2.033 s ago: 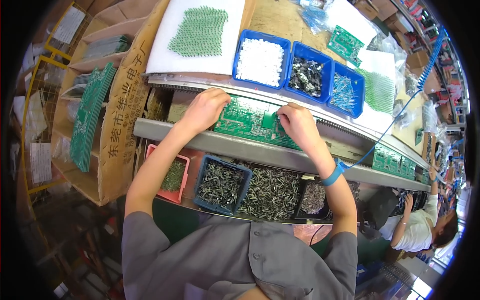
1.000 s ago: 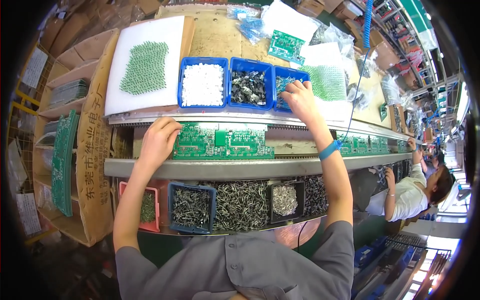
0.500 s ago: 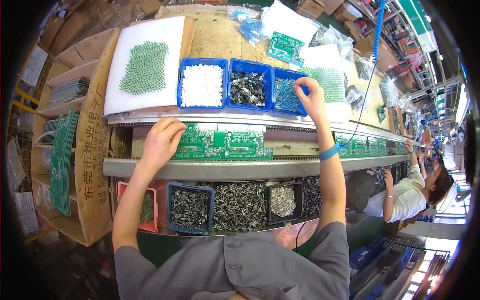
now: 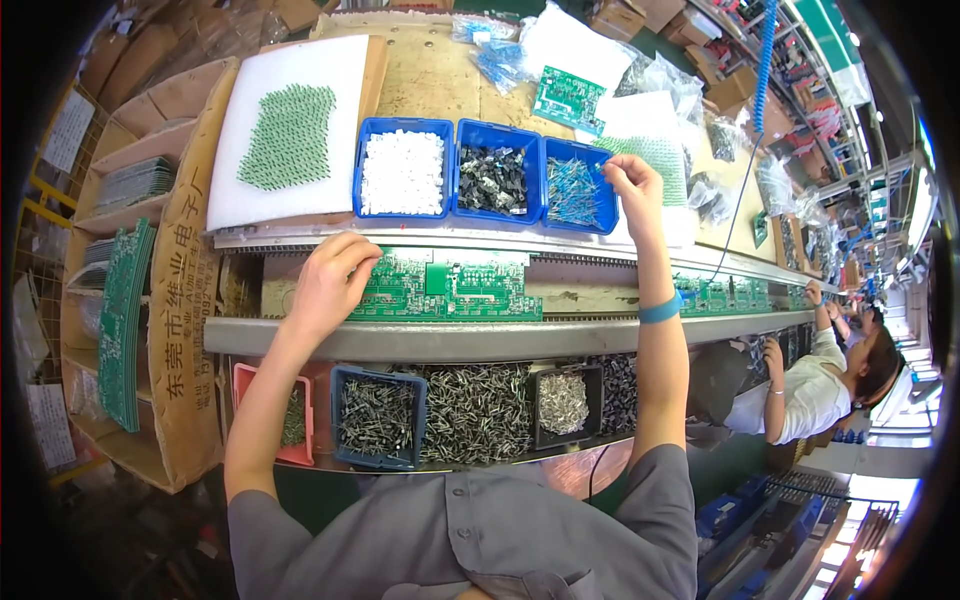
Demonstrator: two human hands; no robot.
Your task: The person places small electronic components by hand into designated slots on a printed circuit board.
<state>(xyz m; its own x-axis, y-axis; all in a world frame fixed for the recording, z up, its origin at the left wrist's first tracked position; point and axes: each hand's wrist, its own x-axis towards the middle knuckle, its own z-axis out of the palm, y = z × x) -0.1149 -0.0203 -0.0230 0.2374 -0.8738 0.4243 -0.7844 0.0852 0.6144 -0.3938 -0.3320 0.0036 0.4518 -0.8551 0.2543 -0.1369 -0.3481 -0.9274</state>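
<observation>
A green circuit board point(image 4: 485, 290) lies on the rail track in front of me. My left hand point(image 4: 335, 282) hovers at its left end, fingertips pinched together; whatever they hold is too small to make out. Beside the right rim of a blue bin point(image 4: 573, 192) of thin blue-bodied leaded parts is my right hand point(image 4: 638, 195). Its thumb and forefinger are closed in a pinch, and I cannot see what is between them. A blue wrist strap point(image 4: 660, 308) circles my right wrist. Left of that bin stand one with dark parts point(image 4: 494, 180) and one with white parts point(image 4: 403, 173).
White foam point(image 4: 230, 120) with green parts stuck in it lies far left. A cardboard box point(image 4: 185, 340) holds boards on the left. Along the near edge sit a red bin point(image 4: 308, 440), a blue-grey bin point(image 4: 376, 458) and loose metal parts point(image 4: 477, 412). A co-worker point(image 4: 815, 385) sits right.
My right hand has shifted slightly right and down, from over the blue parts to the bin's right rim. My left hand has moved a little right at the board's end.
</observation>
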